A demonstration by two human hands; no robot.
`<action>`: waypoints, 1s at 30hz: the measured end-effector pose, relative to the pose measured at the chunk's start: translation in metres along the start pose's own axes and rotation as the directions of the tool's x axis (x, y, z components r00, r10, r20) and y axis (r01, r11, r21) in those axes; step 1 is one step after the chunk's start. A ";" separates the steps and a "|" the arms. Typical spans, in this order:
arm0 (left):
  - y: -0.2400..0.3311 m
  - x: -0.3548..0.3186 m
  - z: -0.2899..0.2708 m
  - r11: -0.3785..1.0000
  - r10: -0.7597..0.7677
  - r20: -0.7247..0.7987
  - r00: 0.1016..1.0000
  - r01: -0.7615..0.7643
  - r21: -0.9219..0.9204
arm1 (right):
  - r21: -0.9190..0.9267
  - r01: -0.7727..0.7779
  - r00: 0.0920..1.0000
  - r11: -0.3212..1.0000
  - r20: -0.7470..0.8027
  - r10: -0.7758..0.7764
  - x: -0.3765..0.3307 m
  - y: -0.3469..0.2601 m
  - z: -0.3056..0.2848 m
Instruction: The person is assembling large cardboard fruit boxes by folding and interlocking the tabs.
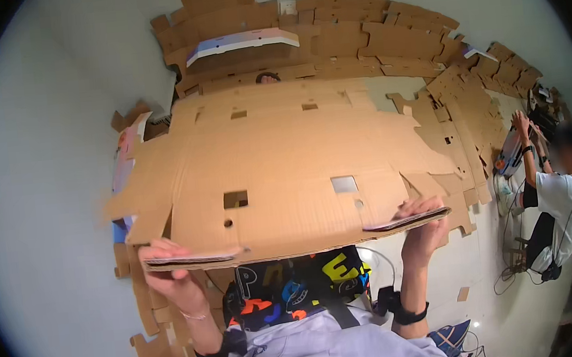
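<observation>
Reaching upward from the lower edge, both forearms are raised in front of the torso, wrists bent back so that the palms face up under a large flat die-cut cardboard sheet [278, 172]. The left hand [171, 272] is set at the sheet's near left corner, and the right hand [423, 228] at its near right corner; a dark band is worn on the right wrist.

The sheet is held roughly level and spans most of the middle of the view, hiding much of the floor behind it. Beyond it, more flat cardboard blanks [355, 41] are stacked in overlapping piles against the pale wall, and further pieces lie on the floor at lower left. At the far right another person [553, 201] in a white shirt is seen with arms raised to a stack there.

Each hand is closed on the sheet's near edge, fingers curled beneath and thumb apparently pressed on top, though the thumbs are partly hidden by folded flaps. The edge is pinched firmly on both sides.
</observation>
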State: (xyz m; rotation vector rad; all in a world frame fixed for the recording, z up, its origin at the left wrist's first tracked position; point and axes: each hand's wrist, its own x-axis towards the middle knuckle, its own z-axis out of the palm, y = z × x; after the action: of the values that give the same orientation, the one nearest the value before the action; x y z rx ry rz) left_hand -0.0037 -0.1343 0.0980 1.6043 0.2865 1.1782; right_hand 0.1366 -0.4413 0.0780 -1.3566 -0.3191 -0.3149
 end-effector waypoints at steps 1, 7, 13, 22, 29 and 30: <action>-0.002 -0.007 -0.002 1.000 -0.023 -0.004 1.000 0.023 0.009 | -0.084 0.005 0.999 0.996 -0.039 -0.009 -0.007 0.005 -0.004; -0.019 -0.033 0.001 0.949 -0.300 -0.065 0.952 0.305 0.082 | -0.316 -0.243 0.956 0.917 -0.237 0.172 -0.032 0.021 -0.013; -0.059 -0.024 0.017 0.899 -0.332 -0.052 0.942 0.333 0.283 | -0.250 -0.366 0.922 0.897 -0.225 0.314 -0.028 0.054 -0.003; -0.119 -0.029 0.046 0.720 -0.226 0.156 0.962 0.057 0.692 | -0.868 0.190 0.971 0.458 0.234 0.042 -0.013 0.100 0.008; -0.094 -0.016 0.037 0.605 -0.308 0.814 0.493 -0.559 0.568 | -0.879 0.359 0.762 0.313 0.470 0.445 -0.020 0.094 0.019; -0.092 -0.014 0.038 0.620 -0.314 0.820 0.479 -0.550 0.559 | -0.884 0.404 0.747 0.234 0.467 0.473 -0.022 0.095 0.022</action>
State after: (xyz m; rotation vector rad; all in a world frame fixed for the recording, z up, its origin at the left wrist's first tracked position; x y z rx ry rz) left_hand 0.0537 -0.1301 0.0158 2.8754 -0.0626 0.0578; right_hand 0.1535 -0.4013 -0.0117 -2.8373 -0.7886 0.1416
